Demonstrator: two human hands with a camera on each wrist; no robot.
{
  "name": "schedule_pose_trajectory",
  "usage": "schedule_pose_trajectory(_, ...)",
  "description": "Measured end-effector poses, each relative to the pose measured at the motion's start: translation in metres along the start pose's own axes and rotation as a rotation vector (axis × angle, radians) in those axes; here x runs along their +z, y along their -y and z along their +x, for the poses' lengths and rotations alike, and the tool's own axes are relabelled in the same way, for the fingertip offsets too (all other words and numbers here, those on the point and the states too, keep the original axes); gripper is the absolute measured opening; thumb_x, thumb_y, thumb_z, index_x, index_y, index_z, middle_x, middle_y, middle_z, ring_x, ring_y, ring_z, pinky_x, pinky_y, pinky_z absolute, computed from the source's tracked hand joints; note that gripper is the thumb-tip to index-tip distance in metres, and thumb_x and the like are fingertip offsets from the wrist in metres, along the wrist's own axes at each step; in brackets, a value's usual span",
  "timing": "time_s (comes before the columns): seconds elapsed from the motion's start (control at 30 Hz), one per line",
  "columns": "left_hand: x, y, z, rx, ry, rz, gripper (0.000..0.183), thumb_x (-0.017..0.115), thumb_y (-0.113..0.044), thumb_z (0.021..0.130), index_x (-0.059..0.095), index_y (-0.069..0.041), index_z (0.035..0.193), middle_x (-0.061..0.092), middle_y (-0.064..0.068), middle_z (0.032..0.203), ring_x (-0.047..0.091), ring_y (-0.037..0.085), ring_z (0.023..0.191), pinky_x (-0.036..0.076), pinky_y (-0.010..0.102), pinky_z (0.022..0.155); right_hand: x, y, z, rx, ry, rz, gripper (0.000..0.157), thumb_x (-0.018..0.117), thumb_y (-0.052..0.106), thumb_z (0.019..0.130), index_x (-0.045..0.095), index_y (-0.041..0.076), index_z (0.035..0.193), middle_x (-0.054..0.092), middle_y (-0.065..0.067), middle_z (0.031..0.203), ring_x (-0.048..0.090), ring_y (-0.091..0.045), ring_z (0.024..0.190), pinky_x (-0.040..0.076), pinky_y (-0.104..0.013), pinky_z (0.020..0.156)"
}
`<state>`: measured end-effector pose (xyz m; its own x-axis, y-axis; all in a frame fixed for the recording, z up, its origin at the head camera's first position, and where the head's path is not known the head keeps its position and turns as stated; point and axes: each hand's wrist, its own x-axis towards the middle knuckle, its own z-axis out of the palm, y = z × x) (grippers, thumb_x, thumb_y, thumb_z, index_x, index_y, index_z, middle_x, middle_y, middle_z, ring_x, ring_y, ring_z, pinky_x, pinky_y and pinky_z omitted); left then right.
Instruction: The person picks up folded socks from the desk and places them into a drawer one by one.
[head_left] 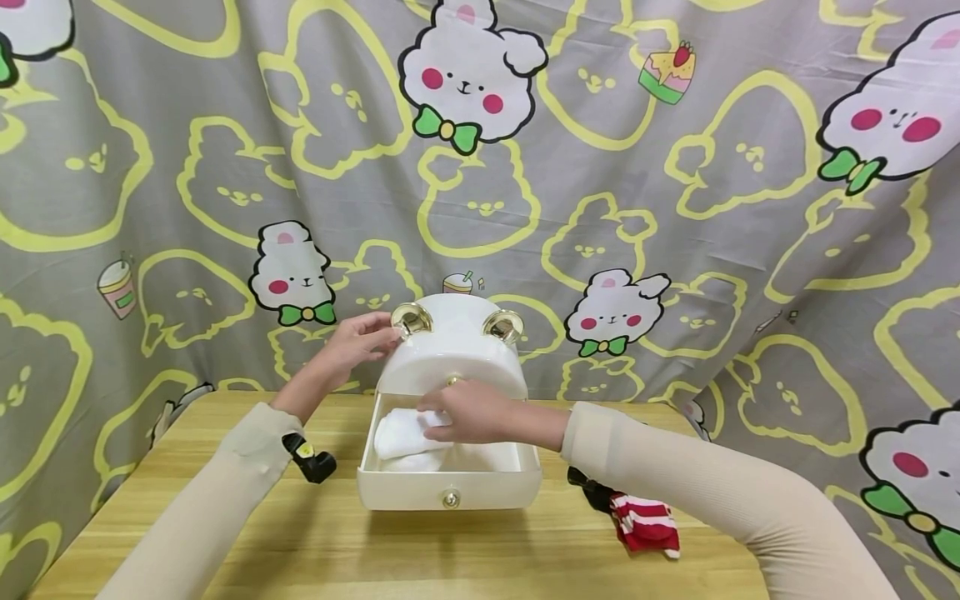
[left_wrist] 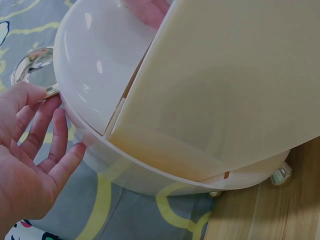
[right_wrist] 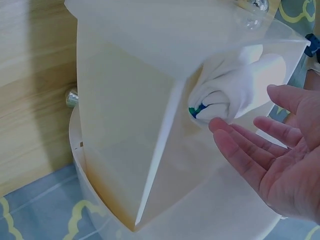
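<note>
A white box [head_left: 450,367] with gold ears stands on the table, its lower drawer [head_left: 375,492] pulled out toward me. Inside the drawer lies a rolled white sock [head_left: 397,433], which shows small green and blue marks [right_wrist: 197,111] at its end. My right hand [head_left: 476,412] reaches over the drawer with loosely bent, spread fingers, the fingertips right at the rolled sock. At the box's left gold ear [left_wrist: 34,67], my left hand [left_wrist: 37,155] touches near the ear's base with thumb and forefinger, its other fingers spread along the curved side.
A red-and-white striped sock [head_left: 647,523] lies on the wooden table [head_left: 300,550] to the right of the drawer, partly below my right forearm. A patterned grey curtain [head_left: 480,208] hangs close behind the box. Black wrist camera mount [head_left: 309,458] sits at my left sleeve.
</note>
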<state>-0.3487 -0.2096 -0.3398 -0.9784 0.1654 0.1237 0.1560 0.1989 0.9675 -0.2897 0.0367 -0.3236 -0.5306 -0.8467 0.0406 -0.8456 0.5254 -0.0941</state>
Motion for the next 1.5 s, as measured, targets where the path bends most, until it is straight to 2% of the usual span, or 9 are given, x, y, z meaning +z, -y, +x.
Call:
schedule_pose_trajectory(0.27, -0.001, 0.001, 0.0, -0.001, -0.006, -0.005, 0.05, 0.064, -0.029, 0.102, 0.054, -0.001, 0.141, 0.07, -0.013, 0.096, 0.065, 0.007, 0.092, 0.049, 0.048, 0.109, -0.003, -0.002, -0.003, -0.024, -0.015, 0.0, 0.029, 0.073, 0.022, 0.094, 0.074, 0.008, 0.119, 0.077, -0.003, 0.113, 0.073, -0.017, 0.096, 0.058, -0.028, 0.083)
schedule_pose_trajectory(0.43, 0.0, 0.001, 0.0, -0.008, -0.006, -0.013, 0.05, 0.064, -0.029, 0.101, 0.053, -0.001, 0.142, 0.07, -0.012, 0.096, 0.064, 0.007, 0.093, 0.047, 0.051, 0.112, -0.008, -0.006, -0.009, -0.061, -0.038, 0.065, 0.027, 0.073, 0.017, 0.094, 0.073, 0.003, 0.117, 0.077, -0.008, 0.111, 0.075, -0.019, 0.093, 0.058, -0.024, 0.082)
schedule_pose_trajectory(0.53, 0.004, 0.001, 0.002, -0.011, 0.004, -0.019, 0.051, 0.064, -0.029, 0.102, 0.052, 0.0, 0.143, 0.069, -0.012, 0.098, 0.064, 0.007, 0.093, 0.045, 0.052, 0.113, -0.015, -0.012, -0.02, -0.072, -0.065, 0.114, 0.025, 0.073, 0.015, 0.093, 0.073, 0.001, 0.114, 0.077, -0.012, 0.104, 0.075, -0.019, 0.086, 0.058, -0.021, 0.077)
schedule_pose_trajectory(0.73, 0.01, 0.003, 0.005, -0.017, 0.016, -0.026, 0.051, 0.064, -0.029, 0.102, 0.052, -0.002, 0.143, 0.069, -0.012, 0.098, 0.064, 0.008, 0.094, 0.046, 0.05, 0.112, -0.037, -0.038, -0.05, 0.013, -0.049, 0.207, 0.019, 0.073, 0.016, 0.093, 0.074, 0.005, 0.109, 0.076, -0.005, 0.096, 0.069, -0.008, 0.08, 0.056, -0.015, 0.073)
schedule_pose_trajectory(0.97, 0.007, 0.003, 0.004, -0.019, 0.013, -0.009, 0.052, 0.065, -0.032, 0.101, 0.053, -0.003, 0.143, 0.07, -0.014, 0.097, 0.065, 0.007, 0.093, 0.048, 0.047, 0.11, -0.053, -0.083, -0.087, 0.098, -0.032, 0.262, 0.009, 0.08, 0.019, 0.089, 0.075, 0.014, 0.095, 0.071, 0.008, 0.082, 0.063, -0.004, 0.072, 0.057, -0.022, 0.066)
schedule_pose_trajectory(1.07, 0.003, 0.001, 0.002, -0.019, 0.01, 0.008, 0.053, 0.064, -0.034, 0.101, 0.053, -0.003, 0.143, 0.07, -0.015, 0.097, 0.065, 0.006, 0.093, 0.049, 0.045, 0.109, -0.051, -0.102, -0.102, 0.121, 0.02, 0.268, 0.008, 0.081, 0.019, 0.087, 0.075, 0.016, 0.091, 0.069, 0.009, 0.079, 0.061, -0.004, 0.069, 0.056, -0.023, 0.064)
schedule_pose_trajectory(1.2, -0.001, -0.002, 0.0, -0.017, 0.009, 0.019, 0.054, 0.063, -0.035, 0.102, 0.051, -0.002, 0.143, 0.069, -0.017, 0.097, 0.064, 0.005, 0.093, 0.047, 0.049, 0.112, -0.042, -0.126, -0.122, 0.14, 0.121, 0.287, 0.011, 0.082, 0.017, 0.086, 0.074, 0.015, 0.092, 0.068, 0.007, 0.079, 0.061, -0.004, 0.07, 0.056, -0.023, 0.065)
schedule_pose_trajectory(1.37, -0.001, -0.003, 0.0, -0.01, 0.017, 0.026, 0.054, 0.063, -0.036, 0.102, 0.052, -0.001, 0.142, 0.069, -0.017, 0.097, 0.064, 0.006, 0.094, 0.044, 0.052, 0.114, -0.019, -0.153, -0.153, 0.17, 0.226, 0.328, 0.015, 0.085, 0.015, 0.084, 0.074, 0.014, 0.094, 0.069, 0.004, 0.082, 0.06, -0.002, 0.071, 0.055, -0.022, 0.067)
schedule_pose_trajectory(1.5, -0.002, -0.002, 0.001, -0.008, 0.02, 0.027, 0.054, 0.063, -0.036, 0.102, 0.052, -0.002, 0.143, 0.069, -0.018, 0.096, 0.064, 0.006, 0.094, 0.045, 0.051, 0.113, 0.0, -0.168, -0.179, 0.187, 0.267, 0.346, 0.018, 0.086, 0.013, 0.081, 0.075, 0.011, 0.094, 0.072, -0.003, 0.085, 0.061, 0.0, 0.072, 0.055, -0.021, 0.068)
